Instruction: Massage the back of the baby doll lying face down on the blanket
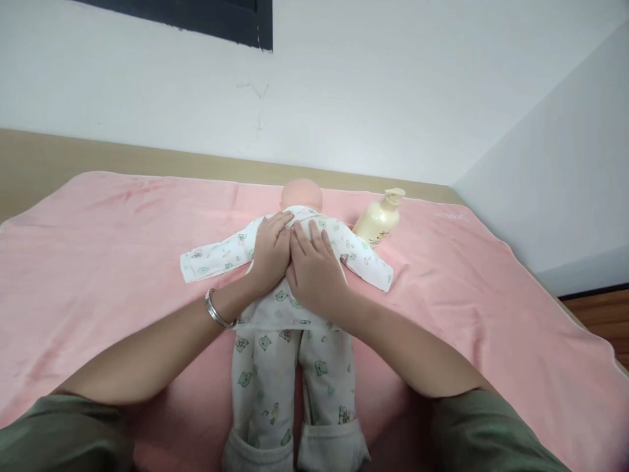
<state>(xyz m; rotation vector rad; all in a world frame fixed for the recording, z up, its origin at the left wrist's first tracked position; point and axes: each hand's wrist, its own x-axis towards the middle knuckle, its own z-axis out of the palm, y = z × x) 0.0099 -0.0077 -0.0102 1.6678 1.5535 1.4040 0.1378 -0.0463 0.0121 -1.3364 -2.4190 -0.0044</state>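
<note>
A doll (301,195) with a bald head lies face down, dressed in a white printed top (366,262) and matching trousers (265,380). Both its sleeves are spread out to the sides. Flat on the left part of its upper back rests my left hand (272,249), a silver bangle on that wrist. My right hand (314,265) lies beside it on the back, palm down with fingers spread, and the two hands touch near the middle. Neither hand holds anything.
A pink cloth (122,255) covers the surface beneath the doll. A cream pump bottle (378,219) leans by the doll's right-side sleeve. Behind the cloth runs a wooden edge (171,159) against a white wall (354,98).
</note>
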